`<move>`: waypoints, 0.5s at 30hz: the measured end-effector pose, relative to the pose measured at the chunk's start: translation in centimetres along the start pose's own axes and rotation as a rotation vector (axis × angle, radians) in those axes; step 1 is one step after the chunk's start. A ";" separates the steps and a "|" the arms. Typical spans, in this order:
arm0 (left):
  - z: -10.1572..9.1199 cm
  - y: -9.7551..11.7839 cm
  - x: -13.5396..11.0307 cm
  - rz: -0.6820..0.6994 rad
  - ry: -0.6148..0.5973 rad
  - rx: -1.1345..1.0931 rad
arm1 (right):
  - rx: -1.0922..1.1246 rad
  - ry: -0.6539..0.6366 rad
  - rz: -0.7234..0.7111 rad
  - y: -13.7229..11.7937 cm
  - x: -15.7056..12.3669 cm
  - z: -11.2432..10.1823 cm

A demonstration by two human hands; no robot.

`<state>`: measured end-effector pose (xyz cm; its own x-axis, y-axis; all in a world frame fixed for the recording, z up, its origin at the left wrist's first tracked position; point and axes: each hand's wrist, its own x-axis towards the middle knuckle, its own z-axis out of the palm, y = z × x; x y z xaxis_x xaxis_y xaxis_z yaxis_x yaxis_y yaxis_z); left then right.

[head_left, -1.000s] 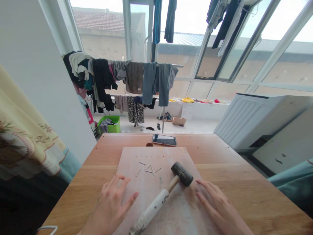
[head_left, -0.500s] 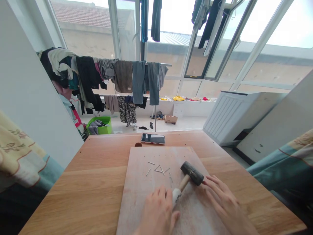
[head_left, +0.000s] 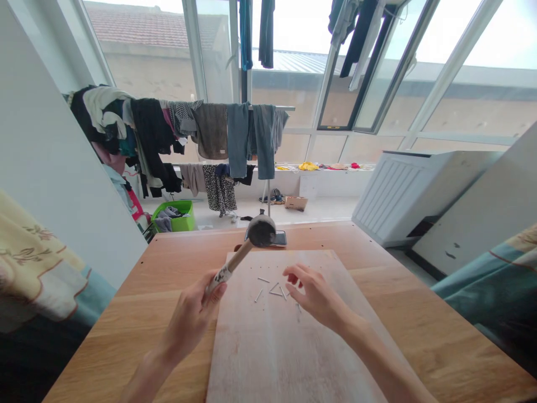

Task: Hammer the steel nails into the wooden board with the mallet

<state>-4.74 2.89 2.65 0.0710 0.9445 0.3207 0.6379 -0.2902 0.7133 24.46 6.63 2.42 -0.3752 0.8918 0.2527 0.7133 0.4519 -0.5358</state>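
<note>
My left hand (head_left: 191, 313) is closed round the pale handle of a rubber mallet (head_left: 260, 230), whose black head is lifted above the far end of the board. My right hand (head_left: 314, 294) hovers with fingers spread and curled over several loose nails (head_left: 272, 291) lying on a pale wooden board (head_left: 285, 347). The board rests on a wooden table (head_left: 138, 313). Nothing shows in the right hand.
A phone (head_left: 279, 238) lies at the table's far edge behind the mallet head. Beyond stand a clothes rack with hanging laundry (head_left: 201, 134), a green basket (head_left: 174, 215), a white radiator-like unit (head_left: 403, 190) at right and a patterned cloth (head_left: 33, 263) at left.
My left hand has taken the mallet by its handle and lifted it off the board toward the left. My right hand has moved from the mallet head to the nails.
</note>
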 end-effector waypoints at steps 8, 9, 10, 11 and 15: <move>1.8 -5.1 0.8 -0.272 0.099 -0.381 | -0.083 -0.354 -0.114 -2.4 8.1 3.5; 1.8 -5.1 0.7 -0.284 0.118 -0.402 | -0.080 -0.363 -0.111 -2.4 8.4 3.7; 1.7 -5.0 0.7 -0.291 0.137 -0.414 | -0.070 -0.366 -0.107 -2.3 8.6 3.8; 1.6 -4.9 0.7 -0.295 0.153 -0.419 | -0.054 -0.361 -0.105 -2.2 8.7 3.8; 1.2 -5.0 0.5 -0.282 0.174 -0.388 | 0.071 -0.285 -0.099 -1.0 8.6 3.7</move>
<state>-6.96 5.01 -1.50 -0.2127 0.9644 0.1572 0.2793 -0.0942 0.9556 18.32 13.72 2.12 -0.5987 0.7974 0.0758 0.6256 0.5246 -0.5774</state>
